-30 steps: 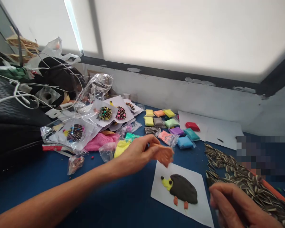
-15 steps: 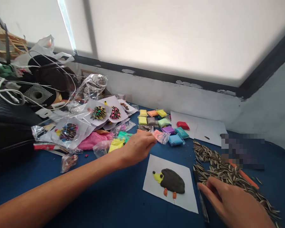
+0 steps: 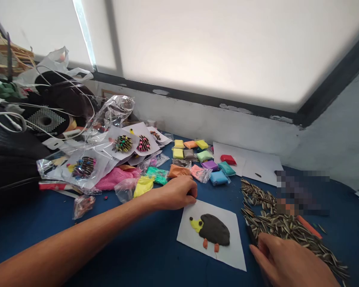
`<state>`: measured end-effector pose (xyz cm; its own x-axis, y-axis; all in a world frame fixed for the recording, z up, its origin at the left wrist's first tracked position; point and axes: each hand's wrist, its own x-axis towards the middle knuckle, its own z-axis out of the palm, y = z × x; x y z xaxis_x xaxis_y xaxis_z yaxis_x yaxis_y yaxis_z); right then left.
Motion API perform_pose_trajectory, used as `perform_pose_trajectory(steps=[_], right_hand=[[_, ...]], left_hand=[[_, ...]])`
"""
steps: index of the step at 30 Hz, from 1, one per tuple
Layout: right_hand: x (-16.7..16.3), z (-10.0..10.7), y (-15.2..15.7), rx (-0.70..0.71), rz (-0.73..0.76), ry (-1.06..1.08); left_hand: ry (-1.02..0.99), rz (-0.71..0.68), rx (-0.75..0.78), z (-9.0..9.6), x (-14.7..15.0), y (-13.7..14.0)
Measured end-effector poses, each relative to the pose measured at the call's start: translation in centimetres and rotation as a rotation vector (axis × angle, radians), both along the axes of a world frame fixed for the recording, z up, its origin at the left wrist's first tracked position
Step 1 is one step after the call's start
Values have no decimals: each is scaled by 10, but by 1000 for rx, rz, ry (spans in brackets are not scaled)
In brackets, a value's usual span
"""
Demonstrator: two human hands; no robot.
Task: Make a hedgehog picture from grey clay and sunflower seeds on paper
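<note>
My left hand (image 3: 181, 192) is closed at the upper left corner of a small white card (image 3: 187, 235), with finger and thumb on that corner. On the card is a clay hedgehog: a dark grey body (image 3: 215, 230), a yellow face (image 3: 196, 225) with black nose and eye, and two orange-brown feet (image 3: 211, 244). My right hand (image 3: 290, 255) is right of the card, thumb and forefinger closed on a slim black tool (image 3: 250, 233), mostly hidden beneath them. Sunflower seeds (image 3: 281, 221) spread beside and beyond this hand.
Packets of coloured clay (image 3: 203, 155) stand behind the card. Finished seed hedgehogs (image 3: 124, 143) on white cards lie at left among clear plastic bags (image 3: 113, 111). White paper (image 3: 261, 165) lies by the wall. An orange strip (image 3: 309, 227) rests among the seeds. A black bag (image 3: 12, 155) fills the left edge.
My left hand has come down from the clay packets to the card's corner, uncovering a brown packet. My right hand has shifted slightly over the black tool, covering more of it.
</note>
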<state>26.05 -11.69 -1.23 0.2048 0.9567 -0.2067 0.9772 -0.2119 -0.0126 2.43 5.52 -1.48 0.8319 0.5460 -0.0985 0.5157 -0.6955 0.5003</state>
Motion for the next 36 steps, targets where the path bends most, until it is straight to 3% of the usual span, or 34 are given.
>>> perform_pose_trajectory(steps=[7, 10, 13, 15, 22, 28, 36], right_hand=[[1, -4, -3, 16, 51, -22], [0, -3, -3, 227, 148, -27], [-7, -1, -1, 521, 348, -12], [-14, -2, 2, 635, 482, -10], [-33, -11, 10, 727, 731, -39], [-34, -14, 16, 746, 794, -70], [-27, -22, 15, 719, 827, -161]], left_hand=[[-55, 2, -48, -12, -1, 1], [-93, -7, -25, -15, -3, 0], [-142, -17, 16, -20, -4, 1], [-181, -27, 48, -24, -5, 2], [-371, -17, 125, -32, -5, -1], [-491, -78, 48, -25, -12, -20], [-304, -241, -78, -24, -24, -28]])
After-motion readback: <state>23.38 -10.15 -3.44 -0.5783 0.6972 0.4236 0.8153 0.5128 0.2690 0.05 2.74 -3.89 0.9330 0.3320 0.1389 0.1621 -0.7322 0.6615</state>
